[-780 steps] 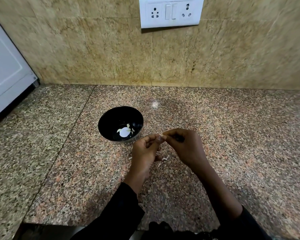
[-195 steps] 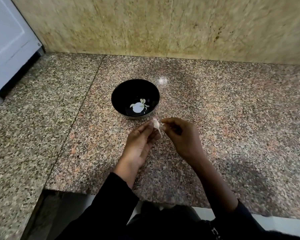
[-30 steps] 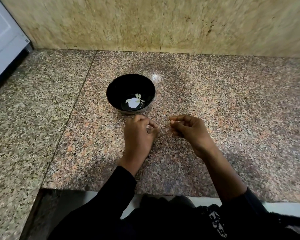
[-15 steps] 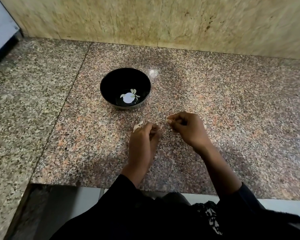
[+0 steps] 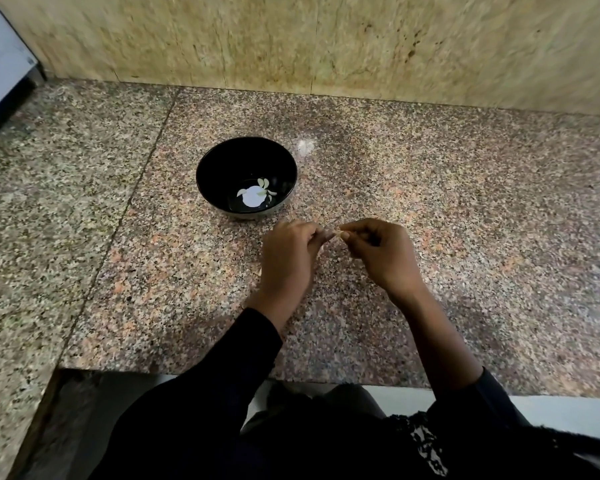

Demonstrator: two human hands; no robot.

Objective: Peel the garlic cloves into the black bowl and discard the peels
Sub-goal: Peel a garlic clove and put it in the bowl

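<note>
While black sleeves (image 5: 222, 368) fill the nearest edge of the view, both forearms reach forward over the granite counter (image 5: 465, 237) toward the black bowl (image 5: 215, 168). On the near side of the bowl, the left hand (image 5: 286, 258) and the right hand (image 5: 381, 254) meet just above the counter, their fingertips almost touching. The left hand has its fingers curled inward with the tips pressed together, and the right hand is curled likewise, thumb and forefinger pinched at the meeting point. Between the two sets of fingertips shows a small pale bit (image 5: 336, 233), blurred by motion; it looks like a garlic clove or its skin, but which of the two cannot be told, nor which hand has the firmer hold on it. Just beyond the hands stands the bowl, upright on the counter and close to the left hand's knuckles without touching them. On the bowl's floor lie several peeled garlic cloves (image 5: 265, 188), pale slivers gathered round a bright white round patch that appears to be a reflection. Beyond the bowl and a little to its right a small glare spot (image 5: 305, 145) shines on the stone. Farther behind the bowl rises the yellowish tiled wall (image 5: 326, 39), and far to the bowl's left a white appliance (image 5: 0, 64) stands at the corner.
</note>
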